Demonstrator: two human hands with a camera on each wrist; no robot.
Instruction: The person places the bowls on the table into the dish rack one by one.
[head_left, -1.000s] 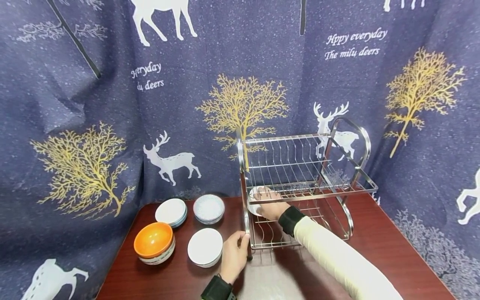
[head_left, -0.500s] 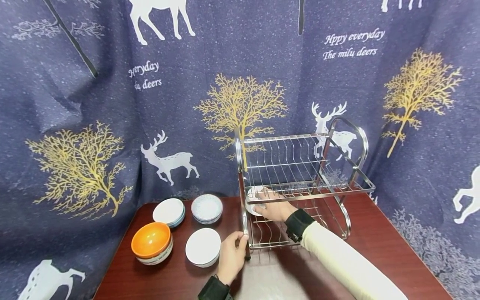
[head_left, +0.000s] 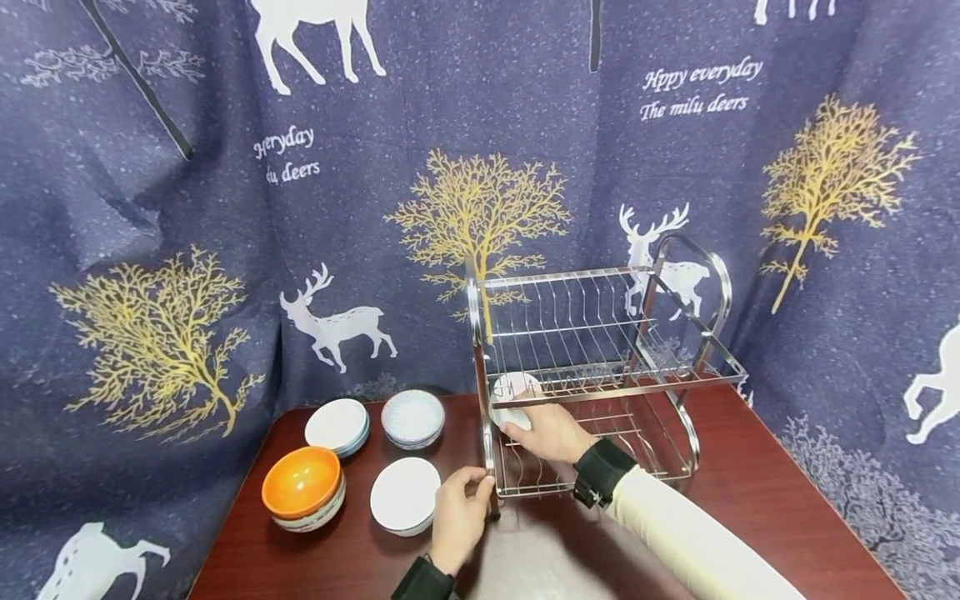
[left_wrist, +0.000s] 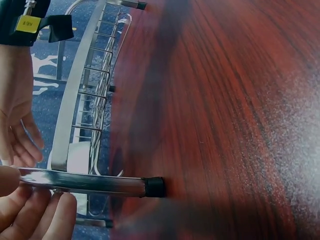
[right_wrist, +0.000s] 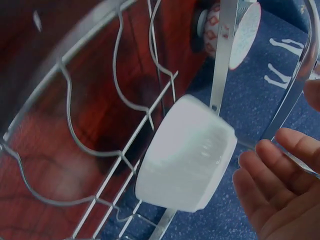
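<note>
A white bowl (head_left: pixel 510 417) stands tipped on its side at the left end of the lower tier of a metal dish rack (head_left: pixel 615 392). In the right wrist view the bowl (right_wrist: pixel 187 157) leans against the wires, and my right hand (right_wrist: pixel 285 185) is beside it with fingers extended and a gap between. The head view has my right hand (head_left: pixel 555 432) under the upper tier, overlapping the bowl. My left hand (head_left: pixel 459 517) grips the rack's front left post, thumb on one side and fingers on the other, as the post (left_wrist: pixel 90 182) shows in the left wrist view.
Left of the rack are an orange bowl (head_left: pixel 303 482) stacked on a patterned one, white bowls (head_left: pixel 405 496), speckled pale bowls (head_left: pixel 414 417) and white-and-blue dishes (head_left: pixel 337 427). The reddish wooden table (head_left: pixel 757 492) ends at a dark blue curtain (head_left: pixel 360 208) printed with deer.
My right hand has let go of the white bowl and drawn back slightly to the right and toward me. The bowl stays in the rack; my left hand keeps its grip on the post.
</note>
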